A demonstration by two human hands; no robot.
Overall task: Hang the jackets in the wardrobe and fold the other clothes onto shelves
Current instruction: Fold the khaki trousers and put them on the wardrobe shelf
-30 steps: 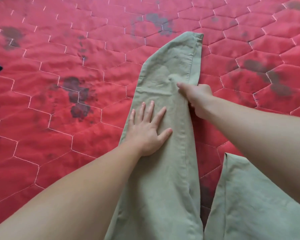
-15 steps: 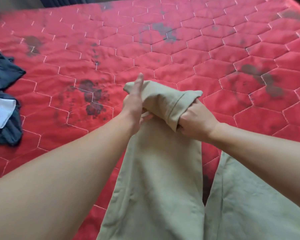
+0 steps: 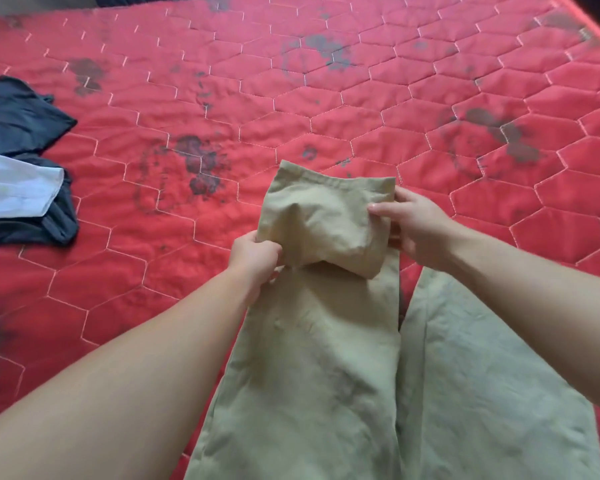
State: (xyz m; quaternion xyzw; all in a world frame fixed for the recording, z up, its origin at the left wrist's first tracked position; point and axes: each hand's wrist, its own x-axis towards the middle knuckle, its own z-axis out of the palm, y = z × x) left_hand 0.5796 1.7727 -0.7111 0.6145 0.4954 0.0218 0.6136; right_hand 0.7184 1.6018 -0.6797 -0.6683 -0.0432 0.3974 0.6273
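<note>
Khaki trousers (image 3: pixel 312 358) lie on a red quilted mattress (image 3: pixel 326 98), legs pointing away from me. The end of the left leg is doubled back toward me into a fold (image 3: pixel 326 220). My left hand (image 3: pixel 255 261) grips the fold's left edge, fingers curled round the cloth. My right hand (image 3: pixel 413 226) holds the fold's right edge, thumb on top and fingers underneath. The second leg (image 3: pixel 482 393) lies flat at the lower right.
A dark blue garment (image 3: pixel 18 123) and a white one (image 3: pixel 14 188) lie bunched at the mattress's left edge. The mattress has dark stains, and its far right corner (image 3: pixel 589 15) shows at the top right.
The trouser leg lay flat under my left palm, then both hands lifted its end and brought it back toward me. The fold now sits lower on the leg.
</note>
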